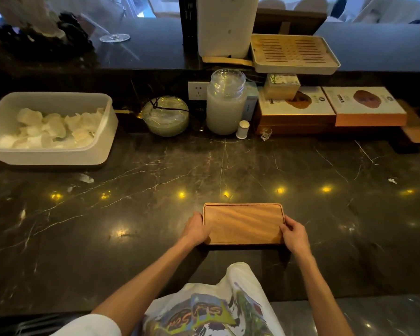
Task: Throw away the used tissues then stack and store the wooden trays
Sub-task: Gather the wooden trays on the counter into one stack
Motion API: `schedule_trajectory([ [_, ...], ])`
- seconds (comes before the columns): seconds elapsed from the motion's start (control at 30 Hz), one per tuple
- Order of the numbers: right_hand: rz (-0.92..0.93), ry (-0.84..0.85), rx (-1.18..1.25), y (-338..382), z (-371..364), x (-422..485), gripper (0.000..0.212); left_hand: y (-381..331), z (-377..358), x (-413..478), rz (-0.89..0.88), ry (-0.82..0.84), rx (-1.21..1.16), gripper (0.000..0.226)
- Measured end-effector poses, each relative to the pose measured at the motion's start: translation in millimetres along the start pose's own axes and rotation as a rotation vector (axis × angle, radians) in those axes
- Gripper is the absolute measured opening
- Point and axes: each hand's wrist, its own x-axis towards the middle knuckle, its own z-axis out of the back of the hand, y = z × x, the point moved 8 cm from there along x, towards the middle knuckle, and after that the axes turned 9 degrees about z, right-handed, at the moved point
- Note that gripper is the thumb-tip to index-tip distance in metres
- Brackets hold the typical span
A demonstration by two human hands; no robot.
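A wooden tray (243,223) lies flat on the dark stone counter (155,190), close to the near edge and about in the middle of it. It may be more than one tray stacked up, but I cannot tell from above.

The left hand (195,229) holds the left short side of the tray. Its fingers curl around that edge. The right hand (295,235) holds the right short side, with its thumb on the top rim. Both hands grip the tray at the same time, one on each end.

At the far left of the counter sits a big white tub (102,132). It is full of crumpled white tissues (54,129).

Along the back edge of the counter stand more things. There is a round glass bowl (165,116) with a lid, and next to it a tall glass jar (226,103) with something white inside. A tiny white shaker (242,129) and a very small glass (266,134) stand just in front of the jar, to its right. Flat boxes (332,107) lie in a pile toward the far right corner.

Above them, on a higher ledge, rests a pale tray with slots (294,53). Beside it on the left stands a tall white box (226,25). A wine glass foot (114,37) stands further left on that ledge.

The person wears a white shirt (204,309) with a colourful picture on it.
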Motion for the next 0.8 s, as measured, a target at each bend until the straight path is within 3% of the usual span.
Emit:
schedule_trajectory([
  [0.2,-0.068,0.069,0.137,-8.9,0.8,-2.6,0.046,3.6,-1.4,4.3,0.057,0.069,-0.136,0.038],
  [0.37,-0.076,0.186,0.104,-2.1,-0.6,2.8,0.071,6.1,-3.6,7.9,0.135,0.135,-0.219,0.054],
  [0.53,-0.09,0.203,-0.051,11.1,-2.1,15.7,0.084,1.7,-2.7,9.1,0.189,0.202,-0.26,0.037],
  [0.8,-0.005,0.262,0.053,27.8,-18.3,7.5,0.088,11.2,22.6,9.7,0.189,0.224,-0.394,0.032],
])
